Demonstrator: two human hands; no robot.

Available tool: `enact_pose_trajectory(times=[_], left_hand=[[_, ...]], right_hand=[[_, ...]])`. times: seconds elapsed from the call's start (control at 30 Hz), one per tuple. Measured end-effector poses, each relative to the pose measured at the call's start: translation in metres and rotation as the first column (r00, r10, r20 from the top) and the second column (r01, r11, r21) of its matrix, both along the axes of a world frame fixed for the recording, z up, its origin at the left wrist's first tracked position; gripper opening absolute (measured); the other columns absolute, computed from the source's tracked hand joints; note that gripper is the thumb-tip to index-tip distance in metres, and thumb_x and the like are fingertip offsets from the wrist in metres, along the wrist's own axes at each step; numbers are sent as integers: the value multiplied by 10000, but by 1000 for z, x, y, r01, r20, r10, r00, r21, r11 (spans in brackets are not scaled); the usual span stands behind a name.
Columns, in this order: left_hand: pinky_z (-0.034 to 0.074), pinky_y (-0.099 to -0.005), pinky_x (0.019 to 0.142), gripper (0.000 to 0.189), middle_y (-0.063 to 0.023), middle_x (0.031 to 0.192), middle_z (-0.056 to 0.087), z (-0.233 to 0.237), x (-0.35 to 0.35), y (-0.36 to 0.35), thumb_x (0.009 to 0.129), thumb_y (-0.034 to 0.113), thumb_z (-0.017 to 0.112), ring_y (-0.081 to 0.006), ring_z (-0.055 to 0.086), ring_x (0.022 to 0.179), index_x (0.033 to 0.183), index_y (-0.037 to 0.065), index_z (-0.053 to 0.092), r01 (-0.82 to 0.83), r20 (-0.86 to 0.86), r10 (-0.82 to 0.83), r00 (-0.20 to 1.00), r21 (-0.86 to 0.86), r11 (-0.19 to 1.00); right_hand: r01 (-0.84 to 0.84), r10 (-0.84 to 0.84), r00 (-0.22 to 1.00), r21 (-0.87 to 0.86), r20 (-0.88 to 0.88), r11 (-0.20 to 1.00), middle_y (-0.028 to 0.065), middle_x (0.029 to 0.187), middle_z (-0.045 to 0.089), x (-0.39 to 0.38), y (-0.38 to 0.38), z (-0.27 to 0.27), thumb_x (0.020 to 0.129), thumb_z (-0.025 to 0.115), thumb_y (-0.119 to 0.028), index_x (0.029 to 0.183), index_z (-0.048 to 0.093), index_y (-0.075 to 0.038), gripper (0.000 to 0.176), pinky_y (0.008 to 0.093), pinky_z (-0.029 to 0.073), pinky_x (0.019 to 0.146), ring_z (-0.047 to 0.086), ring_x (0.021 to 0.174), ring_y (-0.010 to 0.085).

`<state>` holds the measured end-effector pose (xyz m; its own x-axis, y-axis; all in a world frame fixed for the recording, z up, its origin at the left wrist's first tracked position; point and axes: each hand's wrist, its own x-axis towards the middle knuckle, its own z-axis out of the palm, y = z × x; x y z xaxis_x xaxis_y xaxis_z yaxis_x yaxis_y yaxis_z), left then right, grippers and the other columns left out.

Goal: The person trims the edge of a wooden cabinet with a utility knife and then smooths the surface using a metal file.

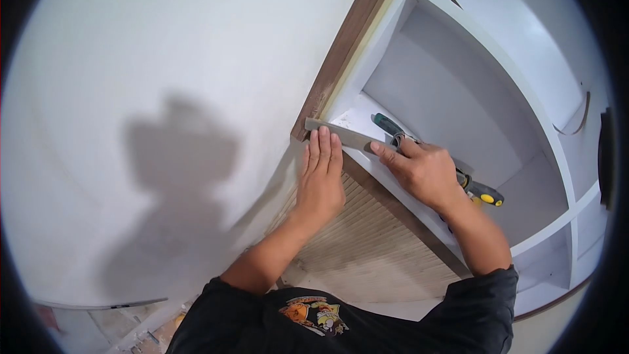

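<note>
My right hand (422,170) is closed around one end of a flat grey metal file (354,138), its thumb lying along the top. The file's far end rests across the lower corner of a brown wood edge strip (334,59). My left hand (321,174) has its fingers stretched out, the fingertips pressing on the file near that end. Pale dust or scuffing shows on the strip just above the file. Behind my right hand, on the white shelf (357,110), lie a tool with a dark green handle (388,124) and a black-and-yellow tool handle (488,195).
White cabinet compartments with a curved divider (524,85) rise on the right. A ribbed panel (354,229) sits below the shelf's brown front edge (400,213). On the left stands a white wall (85,92) bearing my shadow. Loose items lie on the floor at lower left.
</note>
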<state>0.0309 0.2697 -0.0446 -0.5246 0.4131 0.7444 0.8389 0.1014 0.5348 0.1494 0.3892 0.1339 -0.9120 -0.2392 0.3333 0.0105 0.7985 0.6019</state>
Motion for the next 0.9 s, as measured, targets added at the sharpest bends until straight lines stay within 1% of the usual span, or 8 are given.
enact_pose_trajectory(times=[0.1, 0.2, 0.4, 0.53, 0.67, 0.77, 0.87, 0.9], left_hand=[[177, -600, 1241, 769, -373, 1625, 198, 11, -6, 2, 854, -90, 473, -530, 170, 1529, 1574, -116, 203, -70, -19, 71, 997, 70, 995], [172, -597, 1243, 768, -367, 1632, 183, 1, -5, 0, 858, -89, 475, -529, 157, 1533, 1575, -116, 200, -5, -12, 5, 1000, 0, 1000], [164, -591, 1248, 738, -354, 1635, 203, 13, -8, 0, 872, -75, 468, -516, 173, 1535, 1568, -119, 229, -57, -1, 58, 998, 24, 998], [160, -582, 1253, 779, -346, 1650, 156, 1, 1, 0, 859, -74, 481, -512, 128, 1545, 1579, -117, 186, -4, -10, 4, 1000, -55, 998], [182, -587, 1244, 783, -358, 1636, 188, 11, -3, -1, 846, -79, 481, -516, 166, 1537, 1576, -118, 199, -47, -14, 47, 999, -6, 999], [194, -596, 1237, 782, -368, 1628, 199, 1, -6, -1, 836, -90, 477, -528, 175, 1529, 1572, -120, 213, 4, -16, -4, 1000, 7, 1000], [201, -605, 1232, 778, -376, 1623, 200, 8, -1, -5, 831, -97, 476, -538, 178, 1524, 1566, -125, 222, -7, -27, 8, 1000, 39, 999], [201, -607, 1231, 775, -378, 1621, 201, 20, -7, -6, 830, -97, 477, -541, 178, 1522, 1563, -129, 224, -25, -44, 27, 999, 56, 998]], right_hand=[[3, -3, 1000, -3, 19, 1000, 13, 737, 549, -4, -1, 0, 920, 666, -204, 1336, 688, -354, 443, 362, 520, 479, 627, 565, 210], [-19, 19, 1000, 4, 11, 1000, 10, 732, 548, 1, 4, -4, 928, 659, -204, 1317, 696, -347, 416, 364, 510, 471, 624, 555, 207], [-46, 46, 999, -25, 16, 999, 14, 730, 533, -7, 9, 4, 931, 650, -203, 1319, 695, -354, 418, 363, 506, 470, 622, 554, 202], [-18, 18, 999, 2, 32, 1000, 12, 740, 532, 1, 9, 0, 936, 633, -213, 1324, 692, -357, 419, 361, 510, 472, 613, 546, 197], [1, -1, 1000, 10, 18, 1000, 7, 744, 537, -5, 3, 11, 931, 628, -203, 1330, 691, -360, 433, 358, 518, 479, 605, 544, 199], [7, -7, 999, 8, 36, 1000, 7, 739, 544, 5, 2, -2, 921, 646, -202, 1319, 694, -381, 439, 360, 523, 481, 613, 554, 203], [-5, 5, 1000, 25, -9, 1000, 10, 740, 552, -1, -1, 7, 914, 661, -201, 1318, 697, -375, 441, 362, 525, 484, 621, 564, 213], [-11, 9, 999, -33, -50, 999, 23, 709, 525, -5, -6, 11, 882, 736, -206, 1320, 701, -356, 465, 373, 495, 476, 586, 544, 235]])
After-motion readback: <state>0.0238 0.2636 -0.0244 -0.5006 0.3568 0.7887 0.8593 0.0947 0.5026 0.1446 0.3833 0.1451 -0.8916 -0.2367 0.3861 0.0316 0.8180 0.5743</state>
